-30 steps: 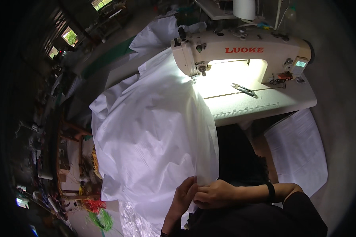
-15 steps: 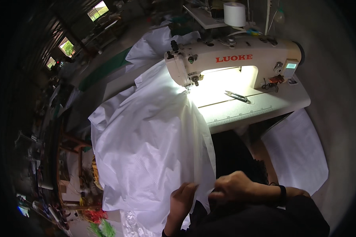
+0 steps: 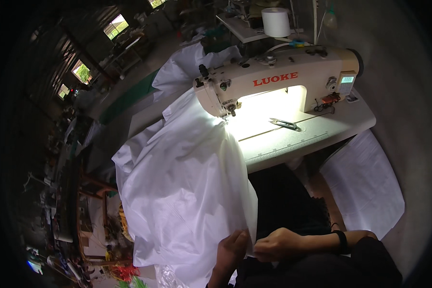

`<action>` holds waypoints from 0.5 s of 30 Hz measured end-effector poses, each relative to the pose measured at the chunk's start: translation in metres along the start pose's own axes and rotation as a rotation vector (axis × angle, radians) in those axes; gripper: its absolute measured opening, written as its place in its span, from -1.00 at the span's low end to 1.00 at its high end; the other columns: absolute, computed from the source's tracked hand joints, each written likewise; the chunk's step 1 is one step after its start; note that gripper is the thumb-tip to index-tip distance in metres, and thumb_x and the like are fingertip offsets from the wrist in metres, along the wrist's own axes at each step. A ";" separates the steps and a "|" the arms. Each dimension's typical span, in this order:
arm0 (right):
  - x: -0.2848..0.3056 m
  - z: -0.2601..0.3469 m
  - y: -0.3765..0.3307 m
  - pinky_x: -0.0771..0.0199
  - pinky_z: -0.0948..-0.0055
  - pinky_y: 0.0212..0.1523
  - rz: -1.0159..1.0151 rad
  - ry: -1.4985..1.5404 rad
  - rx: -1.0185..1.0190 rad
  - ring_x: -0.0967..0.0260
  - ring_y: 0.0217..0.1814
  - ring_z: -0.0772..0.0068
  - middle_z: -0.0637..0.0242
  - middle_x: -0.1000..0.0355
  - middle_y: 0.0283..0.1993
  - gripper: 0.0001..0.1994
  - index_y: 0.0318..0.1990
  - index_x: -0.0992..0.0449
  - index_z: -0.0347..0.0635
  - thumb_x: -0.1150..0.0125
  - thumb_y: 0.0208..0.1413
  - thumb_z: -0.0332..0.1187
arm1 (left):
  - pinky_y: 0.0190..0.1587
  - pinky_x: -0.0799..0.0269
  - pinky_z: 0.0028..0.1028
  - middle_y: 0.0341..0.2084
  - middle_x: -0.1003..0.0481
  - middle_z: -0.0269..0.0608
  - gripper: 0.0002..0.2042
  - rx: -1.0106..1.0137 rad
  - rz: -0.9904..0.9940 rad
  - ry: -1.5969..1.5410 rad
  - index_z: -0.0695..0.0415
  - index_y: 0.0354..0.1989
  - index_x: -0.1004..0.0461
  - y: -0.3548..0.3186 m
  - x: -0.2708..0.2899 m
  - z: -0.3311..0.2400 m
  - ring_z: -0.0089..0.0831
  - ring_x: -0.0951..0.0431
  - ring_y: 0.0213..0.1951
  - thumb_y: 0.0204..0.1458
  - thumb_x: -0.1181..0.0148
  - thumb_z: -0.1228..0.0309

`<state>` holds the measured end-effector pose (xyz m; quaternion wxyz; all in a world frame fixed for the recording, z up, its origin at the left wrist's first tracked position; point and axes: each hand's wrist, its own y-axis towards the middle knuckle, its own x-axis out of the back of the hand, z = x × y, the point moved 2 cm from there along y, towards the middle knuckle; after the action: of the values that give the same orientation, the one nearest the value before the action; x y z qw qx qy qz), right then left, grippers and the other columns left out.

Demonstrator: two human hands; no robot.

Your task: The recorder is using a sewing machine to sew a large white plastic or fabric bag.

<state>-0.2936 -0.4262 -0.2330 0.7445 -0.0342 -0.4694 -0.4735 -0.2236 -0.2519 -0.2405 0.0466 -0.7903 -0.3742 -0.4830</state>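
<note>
A large sheet of white fabric (image 3: 187, 192) drapes from under the needle end of a sewing machine (image 3: 317, 67) down toward my lap. My left hand (image 3: 233, 248) is closed on the fabric's right edge, low in the view. Close beside it, my right hand (image 3: 279, 244) is also closed at that same edge, its knuckles upward; the fingertips are partly hidden. The machine's lamp lights the bed around the needle. Thread snips (image 3: 284, 124) lie on the machine bed, to the right of the needle.
A white thread cone (image 3: 275, 22) stands behind the machine. More white cloth (image 3: 365, 185) hangs at the right, below the table edge. A wooden frame (image 3: 93, 192) and red and green plastic bits are at lower left. A small control panel (image 3: 346, 82) glows on the machine.
Both hands have come lower, nearer my body, and closer together along the fabric edge. The view has shifted slightly; the snips keep their place on the bed.
</note>
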 end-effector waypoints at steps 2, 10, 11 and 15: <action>-0.004 0.004 0.008 -0.46 0.54 -0.55 -0.048 0.063 -0.048 -0.48 -0.45 0.49 0.38 -0.39 -0.44 -0.89 -0.41 -0.41 -0.10 -0.15 0.11 -0.33 | -0.42 -0.48 -0.29 -0.43 -0.46 -0.09 -0.88 0.152 0.014 -0.206 0.22 -0.26 -0.42 0.001 -0.004 0.000 -0.12 -0.54 -0.46 0.00 -0.07 0.61; 0.005 -0.015 0.016 -0.53 0.39 -0.31 -0.371 -0.026 0.225 -0.46 -0.34 0.37 0.32 -0.40 -0.40 -0.93 -0.35 -0.43 -0.13 -0.14 0.09 -0.36 | -0.40 -0.44 -0.30 -0.49 -0.46 -0.05 -0.81 0.466 0.100 -0.390 0.24 -0.39 -0.36 0.005 0.006 -0.003 -0.04 -0.52 -0.45 -0.08 -0.21 0.41; 0.012 -0.033 0.016 -0.51 0.37 -0.29 -0.476 0.026 0.107 -0.45 -0.33 0.35 0.30 -0.42 -0.36 -0.92 -0.30 -0.45 -0.11 -0.14 0.11 -0.34 | -0.40 -0.45 -0.28 -0.49 -0.47 -0.06 -0.83 0.234 -0.098 -0.125 0.21 -0.40 -0.37 0.012 0.014 -0.003 -0.06 -0.52 -0.46 -0.11 -0.21 0.43; -0.030 -0.078 0.014 -0.28 0.38 0.20 -0.119 1.562 -0.838 -0.27 0.15 0.48 0.30 -0.37 0.03 -0.58 0.17 -0.36 -0.29 -0.11 0.24 -0.24 | -0.48 -0.43 -0.27 -0.56 -0.40 -0.20 -0.89 -0.139 -0.138 0.013 0.11 -0.40 -0.41 0.039 0.007 -0.008 -0.20 -0.49 -0.54 -0.13 -0.17 0.50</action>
<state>-0.2342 -0.4373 -0.2929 0.7527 0.0534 0.3835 -0.5325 -0.2031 -0.2794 -0.2189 -0.0395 -0.7607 -0.3933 -0.5148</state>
